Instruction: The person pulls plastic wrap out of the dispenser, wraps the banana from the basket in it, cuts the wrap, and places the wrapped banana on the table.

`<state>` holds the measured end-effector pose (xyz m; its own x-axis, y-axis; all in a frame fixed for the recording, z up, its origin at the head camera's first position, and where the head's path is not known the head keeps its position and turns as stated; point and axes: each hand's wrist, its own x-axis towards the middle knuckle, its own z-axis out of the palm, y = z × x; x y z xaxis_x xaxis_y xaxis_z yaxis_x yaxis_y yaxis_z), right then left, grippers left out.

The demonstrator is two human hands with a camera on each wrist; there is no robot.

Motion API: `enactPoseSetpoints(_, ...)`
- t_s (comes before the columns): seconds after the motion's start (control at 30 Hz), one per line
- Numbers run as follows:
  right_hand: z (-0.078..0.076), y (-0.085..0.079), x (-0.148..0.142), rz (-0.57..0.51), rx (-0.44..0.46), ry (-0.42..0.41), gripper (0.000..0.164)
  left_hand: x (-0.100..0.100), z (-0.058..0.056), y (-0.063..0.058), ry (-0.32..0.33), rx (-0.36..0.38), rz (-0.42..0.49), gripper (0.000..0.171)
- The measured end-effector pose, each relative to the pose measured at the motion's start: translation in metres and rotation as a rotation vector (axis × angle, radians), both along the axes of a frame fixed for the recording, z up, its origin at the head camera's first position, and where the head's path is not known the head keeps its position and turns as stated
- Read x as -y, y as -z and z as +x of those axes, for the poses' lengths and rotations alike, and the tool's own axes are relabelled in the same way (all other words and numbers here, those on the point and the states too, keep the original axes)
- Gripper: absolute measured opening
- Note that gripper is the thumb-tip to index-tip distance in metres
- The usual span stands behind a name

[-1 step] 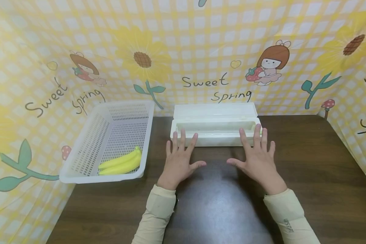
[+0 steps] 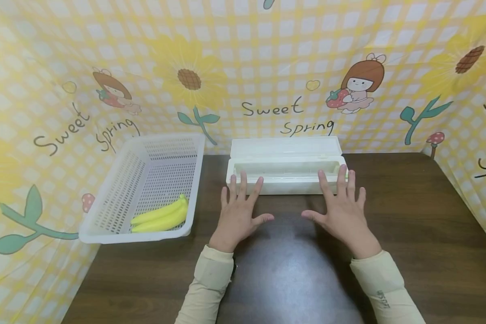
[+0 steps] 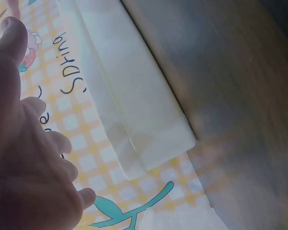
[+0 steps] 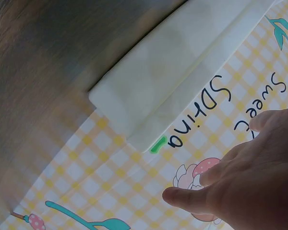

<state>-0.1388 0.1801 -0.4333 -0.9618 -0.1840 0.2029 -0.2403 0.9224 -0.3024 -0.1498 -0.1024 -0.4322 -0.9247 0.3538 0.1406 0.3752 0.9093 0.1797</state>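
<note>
A long white box (image 2: 287, 188) stands at the back of the table, its lid (image 2: 285, 147) raised behind a hollow inside. My left hand (image 2: 236, 218) is spread with straight fingers, palm down, its fingertips overlapping the box's left front in the head view. The right hand (image 2: 344, 218) mirrors it at the right end, fingers spread too. Both hands hold nothing. In the left wrist view, the fingers (image 3: 62, 141) show apart from the box (image 3: 149, 96). A small green strip (image 4: 158, 144) sticks out at the box's right end in the right wrist view.
To the left stands a white perforated basket (image 2: 199, 180) with two yellow bananas (image 2: 162, 218) in it. The dark wooden table (image 2: 287, 288) lies under both forearms. A yellow checked cloth (image 2: 259, 58) hangs close behind the box and along both sides.
</note>
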Motion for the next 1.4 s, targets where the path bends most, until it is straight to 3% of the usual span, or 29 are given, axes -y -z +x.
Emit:
enactPoseSetpoints(0.3,-0.002,-0.006,-0.001,-0.023,-0.021,-0.006,0.113,0.001,-0.001,-0.003,0.005,-0.024,0.015,0.101)
enactPoseSetpoints(0.5,-0.003,-0.011,-0.004,-0.081,-0.001,-0.022,0.090,0.011,-0.004,-0.007,0.022,-0.034,0.128,0.082)
enactPoseSetpoints(0.6,-0.010,-0.016,-0.012,-0.073,-0.007,-0.048,0.069,0.019,-0.013,-0.010,0.038,-0.083,0.179,0.061)
enactPoseSetpoints(0.73,-0.031,-0.025,-0.021,-0.031,-0.004,-0.099,0.053,0.023,-0.038,-0.016,0.058,-0.115,0.183,0.037)
enactPoseSetpoints(0.97,-0.065,-0.022,-0.029,0.061,0.105,-0.216,0.034,0.018,-0.075,-0.025,0.063,0.067,0.038,0.018)
enactPoseSetpoints(1.2,-0.090,-0.028,-0.041,0.044,0.175,-0.298,0.009,0.013,-0.098,-0.033,0.046,0.236,0.048,0.014)
enactPoseSetpoints(1.4,-0.106,-0.036,-0.047,-0.040,0.264,-0.374,0.011,0.013,-0.114,-0.034,0.007,0.322,0.075,0.016)
